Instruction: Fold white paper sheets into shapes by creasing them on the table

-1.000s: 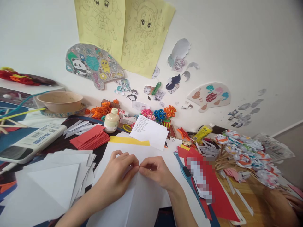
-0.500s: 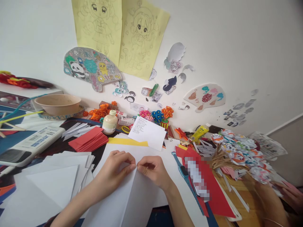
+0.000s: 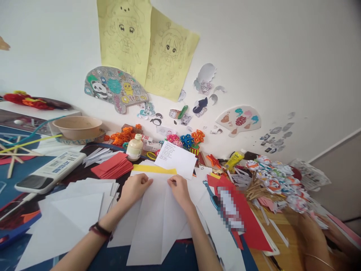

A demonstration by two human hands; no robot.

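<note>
A creased white sheet (image 3: 150,226) lies in front of me over other white paper, its near end reaching the blue table cover. My left hand (image 3: 137,187) pinches the sheet's far left edge with curled fingers. At the far right edge, my right hand (image 3: 178,188) is closed on the same sheet, thumb against fingers. A lengthwise crease runs down the sheet between the hands. Just beyond them lie a yellow strip (image 3: 153,169) and a white card with writing (image 3: 176,160). Left of my left arm is a stack of white paper (image 3: 67,222).
Red papers (image 3: 113,165), a glue bottle (image 3: 134,147), a power strip (image 3: 52,173) and a bowl (image 3: 77,127) stand at left. At right are a blue watch (image 3: 211,194), a red sheet (image 3: 251,226), paper flowers (image 3: 279,177) and another person's hand (image 3: 313,233).
My hands have moved apart from the middle crease to the sheet's far edge, and the sheet now lies flatter. The camera view has shifted a little, showing more of the left side.
</note>
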